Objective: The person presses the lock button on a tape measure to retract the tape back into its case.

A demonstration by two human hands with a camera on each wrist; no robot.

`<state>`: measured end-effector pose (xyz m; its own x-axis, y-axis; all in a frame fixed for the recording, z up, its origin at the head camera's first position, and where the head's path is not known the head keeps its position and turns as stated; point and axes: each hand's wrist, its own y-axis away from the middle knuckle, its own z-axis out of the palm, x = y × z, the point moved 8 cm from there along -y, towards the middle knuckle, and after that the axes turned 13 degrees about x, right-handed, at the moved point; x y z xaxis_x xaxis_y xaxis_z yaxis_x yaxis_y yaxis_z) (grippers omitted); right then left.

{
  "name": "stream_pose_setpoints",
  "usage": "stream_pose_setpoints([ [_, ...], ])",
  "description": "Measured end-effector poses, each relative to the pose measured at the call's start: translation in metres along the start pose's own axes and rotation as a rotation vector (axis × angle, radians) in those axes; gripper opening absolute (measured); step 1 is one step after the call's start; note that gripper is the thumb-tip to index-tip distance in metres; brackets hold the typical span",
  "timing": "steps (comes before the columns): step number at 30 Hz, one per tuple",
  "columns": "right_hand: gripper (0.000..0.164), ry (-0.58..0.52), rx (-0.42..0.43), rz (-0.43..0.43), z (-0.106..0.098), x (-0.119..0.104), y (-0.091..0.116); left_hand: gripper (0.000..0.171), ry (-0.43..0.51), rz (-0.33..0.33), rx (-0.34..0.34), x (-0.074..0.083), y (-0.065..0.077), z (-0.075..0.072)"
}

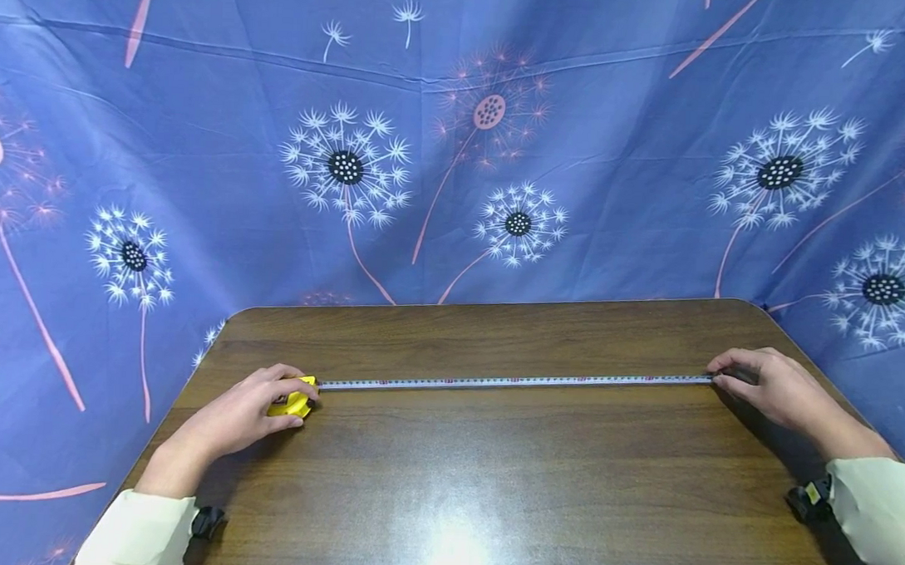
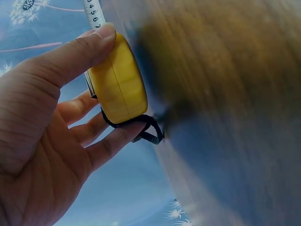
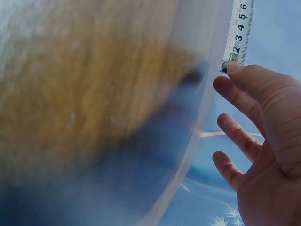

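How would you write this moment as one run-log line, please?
left hand: grips yellow case | right hand: pinches free end of tape | tape: drawn out straight between hands, over table

Table (image 1: 603, 471): brown top, darker wood grain running roughly side to side; both far corners rounded; thin pale rim (image 1: 497, 304) along the far side, seen in the right wrist view as a light curved band; surface glossy, with a bright white glare (image 1: 454, 540) near the front middle; dark shadows fall toward the left and right sides; in both wrist views the top is blurred, grain partly readable. Across its far half stretches the pulled-out blade (image 1: 516, 382) of a yellow tape measure (image 1: 298, 403), case toward the left; whether either touches the wood cannot be told.
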<state>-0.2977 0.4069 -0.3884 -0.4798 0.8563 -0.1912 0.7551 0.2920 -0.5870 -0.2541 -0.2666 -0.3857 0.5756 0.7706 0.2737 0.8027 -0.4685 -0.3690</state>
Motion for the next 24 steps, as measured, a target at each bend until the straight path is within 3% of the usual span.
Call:
stream_pose_setpoints([
  [13, 0.027, 0.002, -0.01, 0.04, 0.0023, -0.0003, 0.0012, 0.039, -0.006, 0.023, 0.003, 0.0009, -0.0013, -0.0018],
  [24, 0.025, 0.061, 0.004, 0.042, 0.0038, 0.0022, 0.0019, 0.037, 0.007, -0.007, -0.017, -0.0006, 0.0004, -0.0012],
])
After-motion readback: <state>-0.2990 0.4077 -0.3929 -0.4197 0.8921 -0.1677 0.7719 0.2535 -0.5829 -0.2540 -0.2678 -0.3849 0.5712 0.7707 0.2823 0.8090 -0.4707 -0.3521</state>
